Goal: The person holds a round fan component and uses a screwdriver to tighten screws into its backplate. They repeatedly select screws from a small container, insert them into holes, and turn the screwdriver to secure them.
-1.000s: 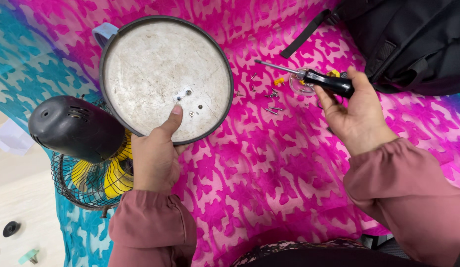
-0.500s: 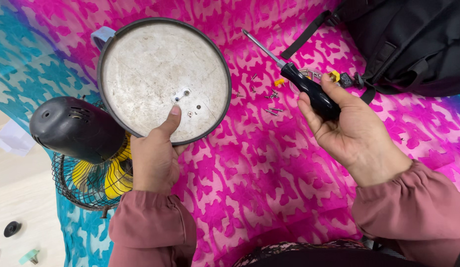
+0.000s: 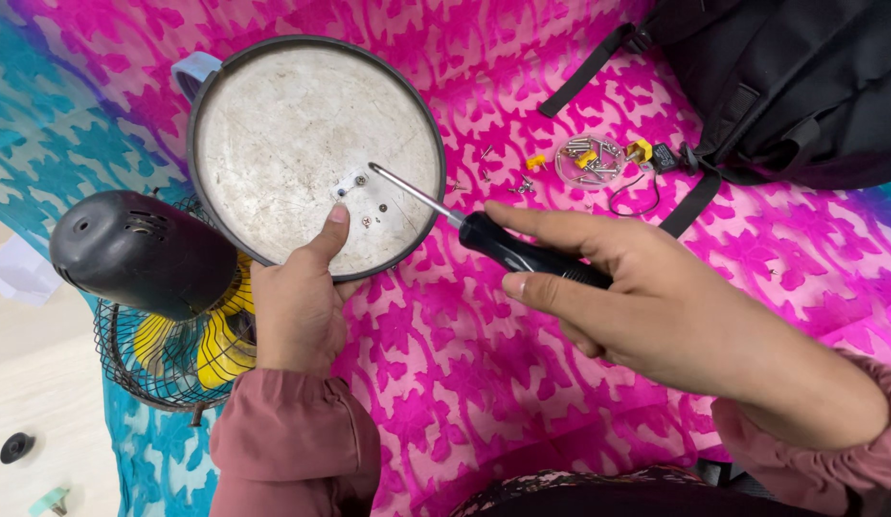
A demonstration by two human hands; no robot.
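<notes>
We tilt the round fan base (image 3: pixel 311 144), underside up, at the left over the pink cloth (image 3: pixel 522 383), left hand (image 3: pixel 297 306) clamped on its near rim to steady it, while our right hand (image 3: pixel 656 306), closed around the black-handled screwdriver (image 3: pixel 503 247), brings the tip toward the small central bracket (image 3: pixel 353 182).

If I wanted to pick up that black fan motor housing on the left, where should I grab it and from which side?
Probably from above, fingers wrapping the rounded black motor housing across its width. It lies on top of the wire fan guard with its domed back facing up and open, whereas the thin wire cage and the yellow blades beneath offer poorer holds.
</notes>
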